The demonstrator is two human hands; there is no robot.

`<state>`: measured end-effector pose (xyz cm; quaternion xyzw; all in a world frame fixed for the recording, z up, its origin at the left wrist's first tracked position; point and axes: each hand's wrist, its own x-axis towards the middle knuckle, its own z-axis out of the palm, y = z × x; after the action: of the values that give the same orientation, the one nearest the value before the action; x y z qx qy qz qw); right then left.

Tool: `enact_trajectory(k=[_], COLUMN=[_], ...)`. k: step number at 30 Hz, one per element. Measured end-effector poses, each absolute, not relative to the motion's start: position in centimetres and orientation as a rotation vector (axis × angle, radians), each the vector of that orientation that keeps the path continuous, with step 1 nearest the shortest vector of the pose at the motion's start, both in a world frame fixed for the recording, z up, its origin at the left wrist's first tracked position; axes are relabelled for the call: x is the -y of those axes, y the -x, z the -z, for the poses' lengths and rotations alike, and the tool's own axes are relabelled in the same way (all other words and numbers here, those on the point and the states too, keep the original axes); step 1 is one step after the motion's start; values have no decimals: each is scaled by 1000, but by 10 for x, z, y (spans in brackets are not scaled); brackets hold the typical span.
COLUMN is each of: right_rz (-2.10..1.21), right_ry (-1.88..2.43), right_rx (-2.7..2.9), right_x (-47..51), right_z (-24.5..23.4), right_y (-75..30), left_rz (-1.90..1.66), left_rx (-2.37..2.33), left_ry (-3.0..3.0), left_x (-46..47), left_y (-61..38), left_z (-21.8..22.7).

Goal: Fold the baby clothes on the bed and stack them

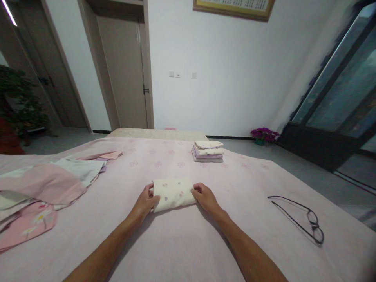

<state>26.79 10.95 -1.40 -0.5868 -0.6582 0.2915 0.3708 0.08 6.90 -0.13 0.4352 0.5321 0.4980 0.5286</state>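
Observation:
A folded cream cloth [173, 194] with small printed motifs, maybe a garment, lies in front of me on the pink cloth-covered surface [182, 243]. My left hand [147, 199] grips its left edge, thumb on top and fingers behind or under. At the right end my right hand [205, 196] pinches the edge between thumb and fingers. Beyond it stands a neat stack of folded cloths [207, 152], cream on top and lilac and grey below.
Loose pink and white clothes [55, 180] are heaped at the left. Black-framed glasses [314, 225] lie at the right with their arms unfolded. Past the far edge are a white wall [223, 70], a closed door [123, 66] and purple flowers [264, 134] on the floor.

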Motion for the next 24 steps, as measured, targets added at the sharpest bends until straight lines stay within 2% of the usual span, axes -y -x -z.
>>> enact_trajectory(k=[19, 24], right_rz=[-651, -805], right_ry=[1330, 1279], right_rx=[1428, 1444], right_x=[-105, -103], right_z=[12, 14], right_y=[-264, -264], left_rz=[-1425, -1487], left_rx=[-1115, -1082], left_ry=[-850, -800], left_x=[-56, -57], left_y=[-16, -14], left_z=[-12, -12])
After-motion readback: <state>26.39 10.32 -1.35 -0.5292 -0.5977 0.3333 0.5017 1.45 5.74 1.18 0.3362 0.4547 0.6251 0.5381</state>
